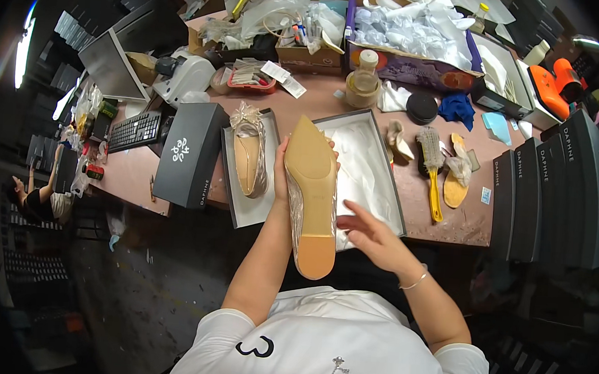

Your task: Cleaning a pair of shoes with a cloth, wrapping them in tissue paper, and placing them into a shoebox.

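Observation:
A pointed flat shoe is held up in front of me, its tan sole facing me and its toe pointing away. My left hand grips it round the toe half, with fingertips showing on the far side. Beside the heel half, my right hand has its fingers apart and holds nothing; whether a fingertip touches the shoe I cannot tell. The matching shoe, metallic with a bow-like ornament at the toe, lies in the box lid to the left. Behind the held shoe is an open grey shoebox lined with white tissue.
A closed dark shoebox stands left, by a keyboard. Right lie a yellow-handled brush and a black round tin. Stacked shoeboxes edge the right side. A purple carton of white wrapping sits behind. Another person works far left.

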`<state>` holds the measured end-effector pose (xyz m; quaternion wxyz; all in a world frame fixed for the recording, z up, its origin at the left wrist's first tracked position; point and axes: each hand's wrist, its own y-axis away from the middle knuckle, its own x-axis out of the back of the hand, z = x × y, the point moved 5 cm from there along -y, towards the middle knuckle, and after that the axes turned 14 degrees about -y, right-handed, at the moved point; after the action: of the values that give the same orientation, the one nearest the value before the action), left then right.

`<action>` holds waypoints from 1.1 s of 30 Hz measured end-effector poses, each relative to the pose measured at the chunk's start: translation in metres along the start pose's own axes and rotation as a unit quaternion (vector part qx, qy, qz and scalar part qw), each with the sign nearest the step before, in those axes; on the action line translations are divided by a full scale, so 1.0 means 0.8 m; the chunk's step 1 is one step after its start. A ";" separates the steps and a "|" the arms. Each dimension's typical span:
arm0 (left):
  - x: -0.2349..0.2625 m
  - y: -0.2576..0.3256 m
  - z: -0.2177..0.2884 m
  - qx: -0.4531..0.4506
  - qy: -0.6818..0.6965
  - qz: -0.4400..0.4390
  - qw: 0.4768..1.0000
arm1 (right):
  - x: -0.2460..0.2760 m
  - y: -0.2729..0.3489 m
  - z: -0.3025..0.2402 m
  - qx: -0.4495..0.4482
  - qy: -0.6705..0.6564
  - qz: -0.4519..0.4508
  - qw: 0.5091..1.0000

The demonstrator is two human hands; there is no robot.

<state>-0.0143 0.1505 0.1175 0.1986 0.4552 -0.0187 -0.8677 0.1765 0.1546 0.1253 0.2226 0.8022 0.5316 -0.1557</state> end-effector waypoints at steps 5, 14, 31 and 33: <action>0.003 0.010 0.002 -0.053 -0.083 -0.072 0.993 | -0.049 -0.008 0.049 -0.049 -0.367 -0.008 0.929; 0.195 0.029 0.113 0.042 -0.889 0.246 0.383 | 0.040 -0.011 0.034 0.058 -0.282 0.089 0.954; 0.026 0.146 -0.074 0.059 0.027 -0.112 0.992 | 0.005 -0.008 0.022 0.010 -0.382 -0.049 0.923; 0.028 0.147 -0.078 0.067 0.041 -0.115 0.990 | 0.003 -0.006 0.021 0.013 -0.375 -0.053 0.926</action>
<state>0.0626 0.0434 0.0882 0.0669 0.5016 -0.0162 -0.8624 0.1730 0.1493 0.1089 0.3865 0.6592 0.4489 -0.4632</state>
